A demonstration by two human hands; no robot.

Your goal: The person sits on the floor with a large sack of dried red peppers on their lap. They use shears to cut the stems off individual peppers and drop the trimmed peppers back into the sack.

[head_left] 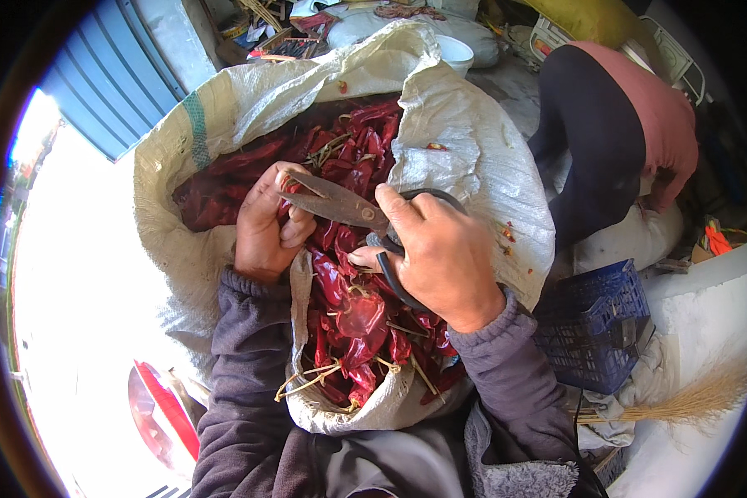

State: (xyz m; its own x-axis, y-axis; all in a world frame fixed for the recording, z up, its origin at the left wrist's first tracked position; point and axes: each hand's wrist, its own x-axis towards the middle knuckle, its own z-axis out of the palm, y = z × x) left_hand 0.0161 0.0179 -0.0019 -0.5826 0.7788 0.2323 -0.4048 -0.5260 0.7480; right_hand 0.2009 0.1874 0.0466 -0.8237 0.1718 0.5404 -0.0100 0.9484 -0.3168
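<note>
A large white woven sack [473, 158], its mouth rolled wide, is in front of me and filled with dried red chili peppers [361, 319]. Many show pale stems. My right hand [444, 257] grips a pair of dark, worn scissors [340, 206] with black-wrapped handles, blades parted and pointing left. Close to the blade tips, my left hand [266, 220] is closed with fingers pinched. A bit of red chili pepper [290, 184] shows between its fingers, mostly hidden by them and the blades. Both hands are above the peppers.
Another person [606, 141] bends over at the right. Beside my right arm stand a dark blue plastic crate [593, 324] and a straw broom [689, 394]. A white bucket [454, 54] is behind the sack, and a blue ribbed metal panel [112, 75] at far left.
</note>
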